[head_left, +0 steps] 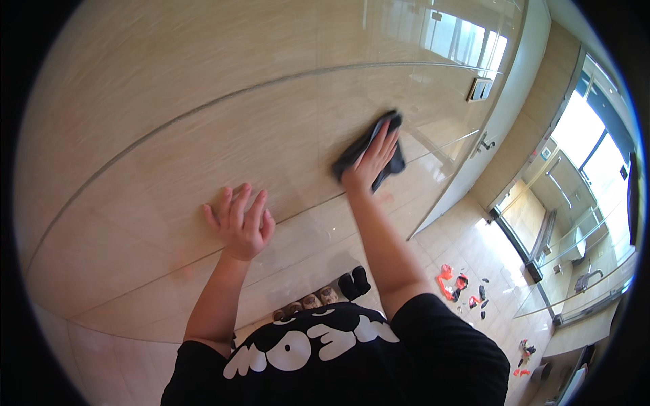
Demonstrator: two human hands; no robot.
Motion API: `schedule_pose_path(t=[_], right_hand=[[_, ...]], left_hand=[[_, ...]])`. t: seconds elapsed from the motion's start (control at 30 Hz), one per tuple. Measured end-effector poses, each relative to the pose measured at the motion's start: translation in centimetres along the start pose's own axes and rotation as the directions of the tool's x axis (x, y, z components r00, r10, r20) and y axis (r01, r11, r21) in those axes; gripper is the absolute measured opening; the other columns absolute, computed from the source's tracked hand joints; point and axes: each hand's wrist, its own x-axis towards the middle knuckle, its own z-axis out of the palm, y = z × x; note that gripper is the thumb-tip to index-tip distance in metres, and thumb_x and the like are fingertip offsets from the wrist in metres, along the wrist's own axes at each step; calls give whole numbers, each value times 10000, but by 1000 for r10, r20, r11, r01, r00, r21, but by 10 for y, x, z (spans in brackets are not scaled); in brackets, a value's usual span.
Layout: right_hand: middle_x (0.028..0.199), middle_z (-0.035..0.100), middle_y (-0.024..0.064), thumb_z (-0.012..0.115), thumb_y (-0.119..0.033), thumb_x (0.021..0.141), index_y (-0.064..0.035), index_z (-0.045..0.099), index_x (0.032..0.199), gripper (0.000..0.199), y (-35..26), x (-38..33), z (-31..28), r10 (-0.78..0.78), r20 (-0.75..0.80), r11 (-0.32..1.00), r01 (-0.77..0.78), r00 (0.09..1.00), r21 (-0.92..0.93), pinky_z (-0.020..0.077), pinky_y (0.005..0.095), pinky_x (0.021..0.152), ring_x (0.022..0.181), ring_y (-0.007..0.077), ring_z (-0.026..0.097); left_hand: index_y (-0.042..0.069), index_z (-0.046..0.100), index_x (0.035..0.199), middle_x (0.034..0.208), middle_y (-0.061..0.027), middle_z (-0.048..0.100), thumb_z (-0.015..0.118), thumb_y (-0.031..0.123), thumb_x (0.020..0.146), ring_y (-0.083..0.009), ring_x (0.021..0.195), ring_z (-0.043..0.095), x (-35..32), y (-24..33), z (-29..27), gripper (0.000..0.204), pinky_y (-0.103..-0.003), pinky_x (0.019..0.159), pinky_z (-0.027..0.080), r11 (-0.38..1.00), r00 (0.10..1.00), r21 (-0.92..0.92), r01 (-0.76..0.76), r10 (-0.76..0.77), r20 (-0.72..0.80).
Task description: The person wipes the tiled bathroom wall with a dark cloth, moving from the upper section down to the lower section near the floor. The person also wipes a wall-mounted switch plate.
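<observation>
A glossy beige tiled wall [162, 162] with dark grout lines stands before me. My right hand [371, 161] presses a dark cloth [387, 123] against it, fingers stretched over the fabric. Part of the cloth sticks out on both sides of the hand, slightly blurred. Lower and to the left, my left hand [240, 222] rests on the bare tile with its fingers spread, holding nothing.
A light switch [479, 89] sits right of the cloth, beside a white door [460, 176] with a lever handle [486, 143]. Several shoes [353, 283] line the wall's foot. Red and black items [453, 284] lie scattered on the floor. Glass panels [562, 271] stand far right.
</observation>
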Motion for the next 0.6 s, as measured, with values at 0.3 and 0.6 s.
schedule_pose_path(t=[0.3, 0.6], right_hand=[[1455, 433, 156, 595, -340, 736, -167, 621, 1245, 538, -15, -31, -13, -632, 158, 774, 606, 759, 183, 117, 656, 1094, 1380, 390, 314], [1479, 360, 238, 592, -298, 747, -101, 535, 1338, 625, 36, 149, -41, -654, 143, 756, 650, 743, 77, 178, 611, 1098, 1372, 470, 276]], left_hand=[[113, 629, 1127, 1296, -95, 553, 625, 221, 824, -341, 1323, 413, 3, 21, 17, 323, -576, 1153, 57, 989, 986, 24, 145, -143, -88], [14, 411, 1347, 1454, -251, 347, 634, 194, 825, -422, 1407, 243, 30, 166, 62, 595, -611, 1129, 17, 949, 952, -99, 298, -288, 106]])
